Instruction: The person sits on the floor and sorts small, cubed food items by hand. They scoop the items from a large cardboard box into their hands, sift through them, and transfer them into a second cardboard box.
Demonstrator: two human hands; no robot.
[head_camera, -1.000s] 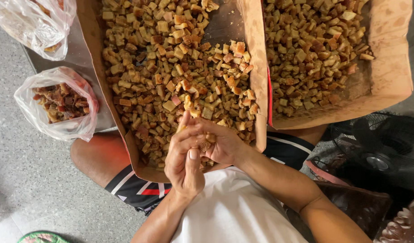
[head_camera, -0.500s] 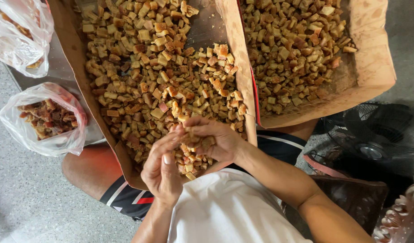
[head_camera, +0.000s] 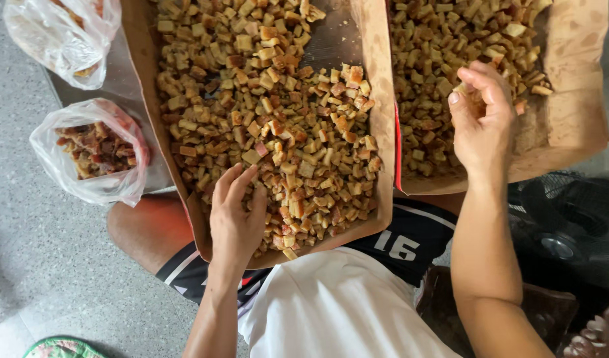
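Two shallow cardboard trays rest across my lap. The left tray (head_camera: 383, 139) holds a heap of small brown and tan cubed pieces (head_camera: 284, 132). My left hand (head_camera: 235, 219) lies on the pieces at its near left corner, fingers spread and flat, gripping nothing. The right tray (head_camera: 576, 106) holds more of the same pieces (head_camera: 424, 66). My right hand (head_camera: 482, 116) hovers over that tray's near side with fingers curled and a few pale pieces pinched at the fingertips.
Left of the trays, a clear plastic bag (head_camera: 92, 152) of darker reddish pieces sits open, with a second bag (head_camera: 59, 33) behind it, both on a metal sheet (head_camera: 129, 79). A black fan (head_camera: 569, 225) lies at the right on the grey floor.
My hands were together at the left tray's near edge. The right hand has moved right, over the right tray, with pieces in it. The left hand has spread flat on the left tray.
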